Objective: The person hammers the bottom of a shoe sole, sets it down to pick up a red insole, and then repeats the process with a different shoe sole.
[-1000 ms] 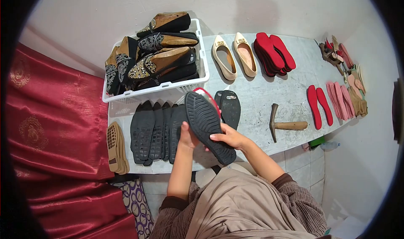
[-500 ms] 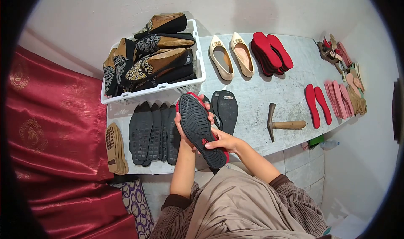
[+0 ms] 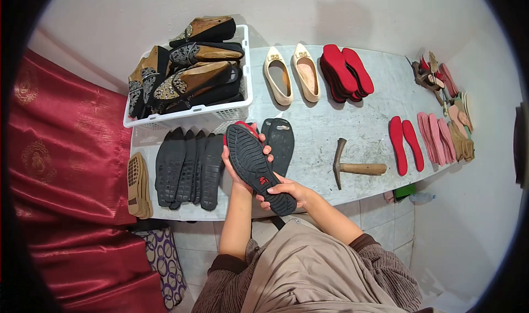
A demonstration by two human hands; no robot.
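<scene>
A black rubber shoe sole (image 3: 249, 161) with wavy ridges and a small red mark faces up, slanted over the front of the table. A red insole edge shows along its upper end. My left hand (image 3: 235, 175) is wrapped around the upper half from beneath, its fingertips curling over the right side. Near the heel, my right hand (image 3: 292, 192) grips the sole with the thumb on top and fingers underneath. Behind it lie flat black soles (image 3: 281, 145), partly hidden by the held one. To the left is a row of black soles (image 3: 187, 170).
A white basket (image 3: 242, 106) holds several black shoes on wooden lasts. Cream flats (image 3: 306, 73), stacked red insoles (image 3: 338, 73), a hammer (image 3: 361, 168), a red insole pair (image 3: 397, 146) and pink insoles (image 3: 432, 138) lie on the table (image 3: 306, 172). Tan soles (image 3: 139, 186) rest at left.
The view has shifted, so the table things appear farther left. Both hands keep their hold on the sole, which has turned slightly, with less red showing at the heel.
</scene>
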